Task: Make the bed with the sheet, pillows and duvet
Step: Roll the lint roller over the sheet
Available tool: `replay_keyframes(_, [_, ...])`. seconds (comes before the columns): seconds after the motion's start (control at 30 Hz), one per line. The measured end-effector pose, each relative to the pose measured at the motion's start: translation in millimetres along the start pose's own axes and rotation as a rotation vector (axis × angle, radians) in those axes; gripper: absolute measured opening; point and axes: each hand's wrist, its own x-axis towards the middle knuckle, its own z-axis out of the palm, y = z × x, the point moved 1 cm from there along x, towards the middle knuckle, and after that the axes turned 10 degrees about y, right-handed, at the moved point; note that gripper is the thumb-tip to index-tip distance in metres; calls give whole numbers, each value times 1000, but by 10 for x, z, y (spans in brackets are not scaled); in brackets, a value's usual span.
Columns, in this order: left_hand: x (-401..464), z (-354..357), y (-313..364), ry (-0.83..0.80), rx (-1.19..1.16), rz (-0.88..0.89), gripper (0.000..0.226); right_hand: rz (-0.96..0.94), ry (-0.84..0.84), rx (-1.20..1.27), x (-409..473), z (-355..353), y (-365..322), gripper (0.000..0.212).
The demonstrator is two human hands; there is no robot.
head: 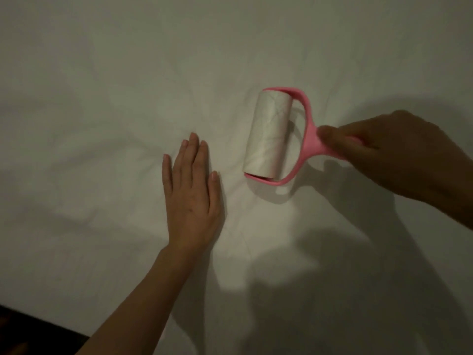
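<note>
White sheet [102, 73] spread across the whole bed with soft wrinkles, left hand [190, 198] flat on it with fingers straight and close together, right hand [389, 152] with fingers curled round the handle of a pink lint roller [271, 134], its white roll on the sheet just beside the left hand

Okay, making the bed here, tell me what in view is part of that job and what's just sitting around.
Part of the job:
- white sheet, spread flat with shallow creases
- left hand, pressed flat on the sheet
- right hand, gripping the lint roller's handle
- pink lint roller, its roll resting on the sheet

Just there:
- dark strip past the sheet's edge at bottom left; too dark to identify
</note>
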Motion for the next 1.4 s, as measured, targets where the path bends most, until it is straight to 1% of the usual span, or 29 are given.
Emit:
replay_keyframes(0.07, [0, -2, 3, -1, 1, 0, 49, 2, -11, -12, -35, -112, 112, 84])
replay_keyframes(0.17, [2, 3, 11, -2, 16, 0, 50, 26, -108, -73, -40, -118, 201, 81])
replay_keyframes(0.3, [9, 28, 13, -2, 34, 3, 50, 26, -208, -142, 70, 28, 103, 83])
replay_keyframes(0.37, [13, 32, 12, 2, 33, 4, 49, 0, -225, -161, 94, 77, 26, 85])
replay_keyframes(0.5, [11, 15, 24, 10, 5, -14, 49, 13, -176, -78, 57, -15, 23, 86])
replay_keyframes(0.63, [4, 18, 19, 32, -28, -17, 47, 7, -52, 165, 11, -113, 72, 82])
replay_keyframes(0.67, [3, 21, 19, 40, -30, -17, 47, 3, -27, 192, 21, -82, 61, 80])
replay_keyframes(0.7, [3, 27, 19, 46, -29, -16, 47, 6, -30, 185, 45, -19, 52, 81])
replay_keyframes(0.77, [-4, 42, 13, 57, -19, -12, 47, 30, -103, 113, 105, 150, 51, 84])
replay_keyframes(0.83, [-7, 65, 11, 65, -9, -8, 48, 52, -150, 95, 142, 295, 80, 86])
replay_keyframes(0.9, [-9, 77, 13, 79, 0, -9, 48, 53, -139, 111, 137, 365, 93, 88])
replay_keyframes(1.07, [11, 11, 43, 71, -35, -27, 46, 48, -91, 134, 126, 298, 98, 84])
replay_keyframes(1.13, [50, -57, 47, 75, -66, -32, 45, 27, -30, 214, 106, 239, 86, 74])
replay_keyframes(1.23, [77, -106, 23, 105, -63, -20, 44, 120, 55, 467, 128, 181, -11, 58])
replay_keyframes(1.3, [63, -84, 1, 107, -42, -14, 45, 139, 66, 439, 195, 260, -43, 58])
replay_keyframes(1.4, [38, -6, -9, 111, -9, 4, 43, 132, -18, 269, 249, 446, -33, 62])
